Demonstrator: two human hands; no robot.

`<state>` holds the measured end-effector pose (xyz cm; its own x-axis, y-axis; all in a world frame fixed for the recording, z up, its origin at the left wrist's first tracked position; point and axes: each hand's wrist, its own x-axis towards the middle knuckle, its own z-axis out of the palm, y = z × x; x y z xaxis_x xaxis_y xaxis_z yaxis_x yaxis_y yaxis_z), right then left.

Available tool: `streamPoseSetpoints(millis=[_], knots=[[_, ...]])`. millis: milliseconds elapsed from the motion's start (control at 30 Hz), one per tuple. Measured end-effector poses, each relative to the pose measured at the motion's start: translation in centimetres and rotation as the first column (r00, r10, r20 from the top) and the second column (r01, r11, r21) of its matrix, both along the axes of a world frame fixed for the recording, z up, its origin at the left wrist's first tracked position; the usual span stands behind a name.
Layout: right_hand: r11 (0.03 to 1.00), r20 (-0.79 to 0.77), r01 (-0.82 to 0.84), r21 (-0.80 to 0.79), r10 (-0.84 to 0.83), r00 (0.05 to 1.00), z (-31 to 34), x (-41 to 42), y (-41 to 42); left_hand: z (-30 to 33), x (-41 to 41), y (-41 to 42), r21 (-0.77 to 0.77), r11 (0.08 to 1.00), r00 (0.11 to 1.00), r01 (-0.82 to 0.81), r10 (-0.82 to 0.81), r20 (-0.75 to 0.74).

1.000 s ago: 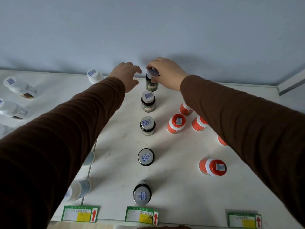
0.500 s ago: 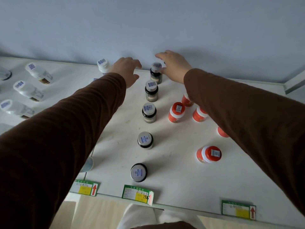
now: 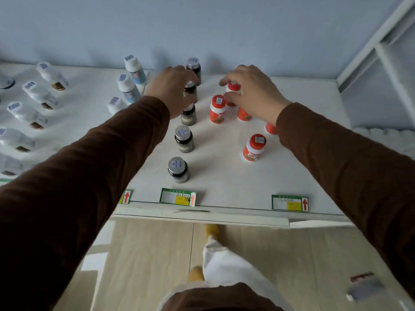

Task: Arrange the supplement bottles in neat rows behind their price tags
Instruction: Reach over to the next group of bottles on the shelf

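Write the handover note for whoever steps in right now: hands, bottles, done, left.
Left hand: curled at the second dark bottle from the back; grip hidden.
Right hand: gripping the rearmost orange bottle.
Done: five dark bottles stand in a row behind the middle price tag.
Left: orange bottles are scattered; line them up behind the right price tag.
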<state>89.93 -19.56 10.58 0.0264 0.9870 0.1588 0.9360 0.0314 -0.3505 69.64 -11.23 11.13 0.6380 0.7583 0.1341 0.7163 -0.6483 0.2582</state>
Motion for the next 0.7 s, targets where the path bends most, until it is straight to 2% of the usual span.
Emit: streamPoseSetpoints(millis=[133,300,433,567,700], knots=[[0.998,0.003,0.059,-0.001,-0.059,0.998,-0.3,0.6,-7.5,-0.5,0.2,-6.8,-0.025,0.999,0.999,0.041,-0.040,0.037],[0.991,-0.098,0.133,-0.034,-0.136,0.986,-2.2,1.8,-16.7,-3.0,1.5,-14.7,-0.104,0.989,0.990,0.109,-0.098,0.100],[0.971,-0.168,0.203,-0.124,-0.222,0.961,-5.2,2.8,-23.2,-6.2,3.7,-20.6,-0.196,0.973,0.988,0.122,-0.100,0.122],[0.931,-0.284,0.320,-0.175,-0.359,0.889,-8.3,3.3,-27.6,-9.8,5.4,-25.6,-0.260,0.963,0.990,0.068,-0.032,0.141],[0.868,-0.390,0.412,-0.276,-0.493,0.778,-11.5,4.0,-30.6,-13.3,7.3,-29.1,-0.271,0.960,0.981,-0.068,0.113,0.156]])
